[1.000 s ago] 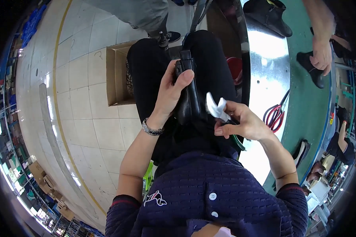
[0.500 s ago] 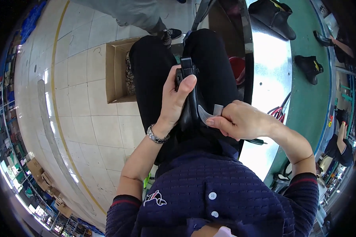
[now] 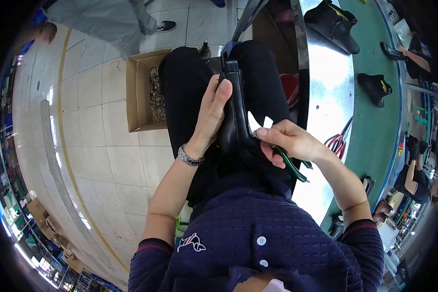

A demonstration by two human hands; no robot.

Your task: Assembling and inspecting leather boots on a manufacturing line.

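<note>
A black leather boot (image 3: 237, 104) lies between my thighs, its narrow edge turned up and a small block at its far end. My left hand (image 3: 211, 109) grips its left side, thumb on top. On the boot's right, my right hand (image 3: 291, 141) is closed round a green-handled hand tool (image 3: 292, 168). Two bright pale tips of it stick out past my thumb, spread apart, close to the boot's right side. Whether they are blades or jaws cannot be made out. The boot's underside and lower part are hidden in my lap.
An open cardboard box (image 3: 136, 100) with dark stringy stuff stands left of my knees. To the right, a metal bench (image 3: 328, 92) bears red-handled tools (image 3: 337, 145). More black boots (image 3: 375, 89) lie on and past it, on a green surface. Another person's trouser leg (image 3: 107, 24) shows at the far left.
My right hand has turned and shifted slightly left, so more of the green handles shows. The boot has tipped, showing more of its long edge. The other person has moved left.
</note>
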